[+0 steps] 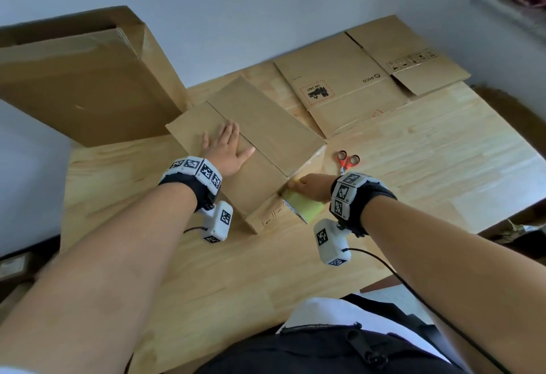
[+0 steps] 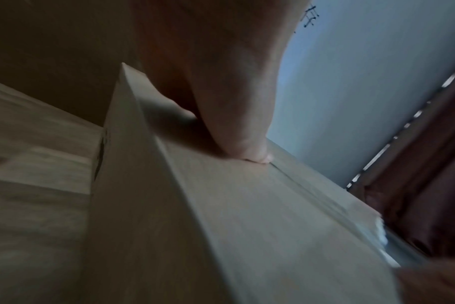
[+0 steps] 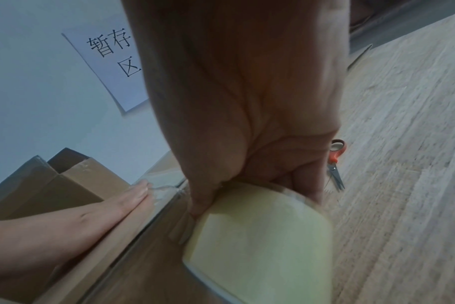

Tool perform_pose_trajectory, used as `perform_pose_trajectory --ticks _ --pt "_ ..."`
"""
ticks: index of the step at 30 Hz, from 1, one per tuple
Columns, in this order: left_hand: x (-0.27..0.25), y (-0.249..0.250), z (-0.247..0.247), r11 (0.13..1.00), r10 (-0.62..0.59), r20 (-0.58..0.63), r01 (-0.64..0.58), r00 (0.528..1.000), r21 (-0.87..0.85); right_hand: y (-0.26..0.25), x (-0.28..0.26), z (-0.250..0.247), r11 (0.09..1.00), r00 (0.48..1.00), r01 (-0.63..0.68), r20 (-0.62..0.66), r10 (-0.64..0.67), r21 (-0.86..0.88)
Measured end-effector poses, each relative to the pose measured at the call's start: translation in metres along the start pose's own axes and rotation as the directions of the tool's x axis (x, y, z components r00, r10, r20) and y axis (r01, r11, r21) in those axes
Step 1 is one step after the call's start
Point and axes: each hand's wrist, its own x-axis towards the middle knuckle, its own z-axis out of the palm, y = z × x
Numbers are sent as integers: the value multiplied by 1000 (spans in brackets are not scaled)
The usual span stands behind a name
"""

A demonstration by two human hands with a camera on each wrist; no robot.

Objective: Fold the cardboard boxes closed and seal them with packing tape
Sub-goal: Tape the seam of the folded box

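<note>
The cardboard box (image 1: 260,149) sits near the middle of the wooden counter (image 1: 413,181), its top flaps folded down so their edges meet in a seam running along the box's long axis, from far left to near right, with one corner turned toward the person. The left hand (image 1: 227,149) lies flat on the top with fingers spread and straight, pressing beside the seam, most likely to keep the flaps from springing up and to steady the box against the pull of tape. The right hand (image 1: 313,187) has its fingers and thumb curled round the pale yellow-green tape roll (image 1: 301,206), held against the near right end face, just below where the seam ends; that placement suggests the tape is anchored on the end wall so the strip can run along the seam. Clear tape seems to lie on the top by the left fingertips, though it is too faint to be sure. Orange-handled scissors (image 1: 348,161) rest on the counter just right of the box, within reach for cutting. Flattened boxes (image 1: 354,78) lie at the far right, and a large open carton (image 1: 82,78) stands at the far left
</note>
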Motion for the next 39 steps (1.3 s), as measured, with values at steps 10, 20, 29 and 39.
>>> perform_pose_trajectory --ticks 10,20,29,39 --pt "-62 44 34 973 231 52 -231 972 -11 0 1 8 995 999 27 -26 -25 99" --pt "-81 59 33 975 222 47 -221 974 -29 16 6 11 861 997 -67 59 43 505" --pt "-76 54 43 961 274 6 -274 962 16 26 5 9 893 997 26 53 -56 448" --pt "-57 47 26 966 258 -29 -259 966 -21 11 19 -1 907 996 81 -11 -84 413"
